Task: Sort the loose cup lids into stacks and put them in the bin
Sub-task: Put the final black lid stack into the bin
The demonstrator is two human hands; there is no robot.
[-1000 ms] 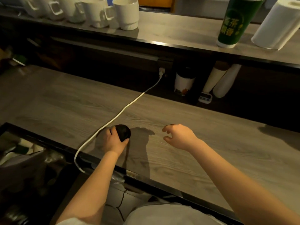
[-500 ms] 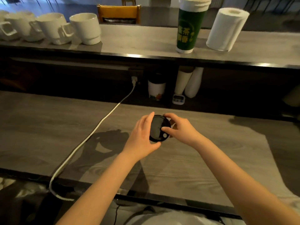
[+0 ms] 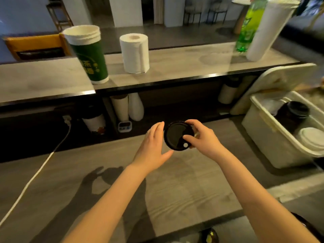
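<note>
Above a grey wood desk [image 3: 175,190], the right hand [image 3: 205,139] pinches a black lid [image 3: 176,135]; the left hand [image 3: 152,146] is flat-fingered beside it. A white bin [image 3: 263,135] stands to their right.

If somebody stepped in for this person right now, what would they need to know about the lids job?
Left hand: open, fingers straight, beside the black lid; contact unclear.
Right hand: pinches that lid above the counter.
Bin, to the right: holds a black lid stack and a white lid stack.
Done: those stacks are binned. Left: add this lid to the black stack, probably.
</note>
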